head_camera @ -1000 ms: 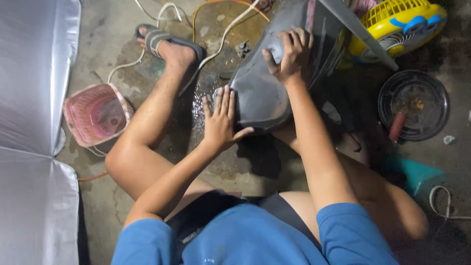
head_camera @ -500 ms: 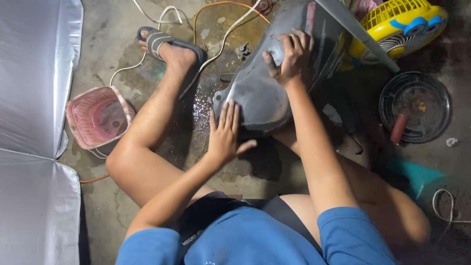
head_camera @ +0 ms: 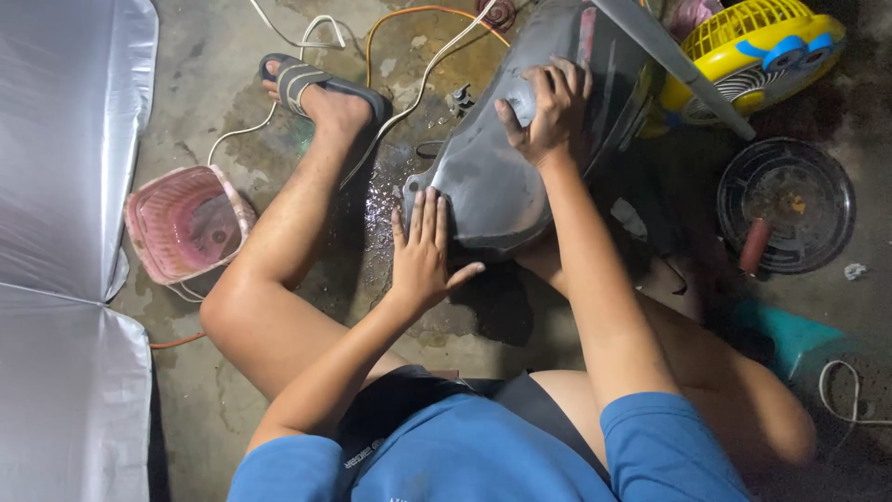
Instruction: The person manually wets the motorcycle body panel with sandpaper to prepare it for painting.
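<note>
On the grey panel [head_camera: 502,186], both hands press flat.

Stained, wet concrete floor [head_camera: 214,84]

Dim scene lit from upper left: silver sheet [head_camera: 65,139] glares, wet floor [head_camera: 372,200] glints, right side falls into deep shadow, focus fairly sharp, mild wide-angle stretch at edges.
</note>
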